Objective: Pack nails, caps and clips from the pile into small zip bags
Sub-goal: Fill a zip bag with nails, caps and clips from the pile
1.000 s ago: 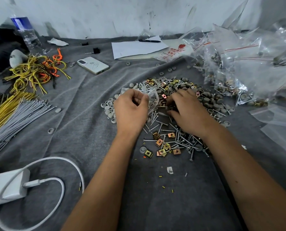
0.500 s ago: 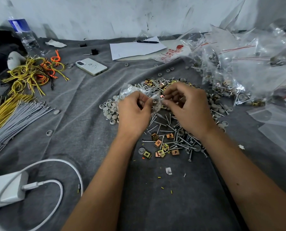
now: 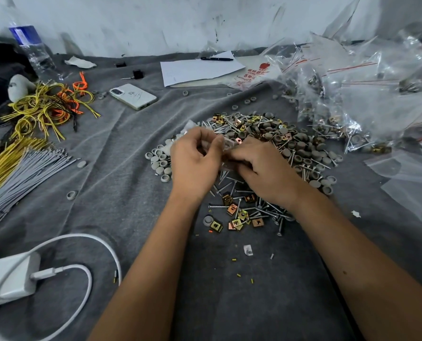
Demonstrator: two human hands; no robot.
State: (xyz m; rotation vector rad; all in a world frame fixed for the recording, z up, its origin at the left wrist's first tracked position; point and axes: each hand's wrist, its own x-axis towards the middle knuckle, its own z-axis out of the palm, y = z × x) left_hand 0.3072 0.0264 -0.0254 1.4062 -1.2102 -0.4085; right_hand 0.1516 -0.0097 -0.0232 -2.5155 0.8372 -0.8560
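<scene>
A pile of silver nails, grey round caps and gold-orange square clips (image 3: 274, 143) lies on the grey cloth (image 3: 121, 193) in the middle. My left hand (image 3: 195, 163) pinches a small clear zip bag (image 3: 226, 145) just above the pile's near left side. My right hand (image 3: 266, 171) meets it from the right, fingertips at the bag's mouth; what they hold is hidden. More clips and nails (image 3: 242, 215) lie below my wrists. A group of grey caps (image 3: 159, 163) sits left of my left hand.
Filled and empty clear zip bags (image 3: 357, 94) heap up at the right. Left side: yellow and orange wire loops (image 3: 50, 107), grey wire bundle (image 3: 20, 175), white charger and cable (image 3: 13, 276), phone (image 3: 133, 96), water bottle (image 3: 32, 50). Paper and pen (image 3: 200, 67) lie at the back.
Both hands lifted from the pile and came together. The left hand raised the small bag, and the right hand's fingertips moved to the bag's mouth.
</scene>
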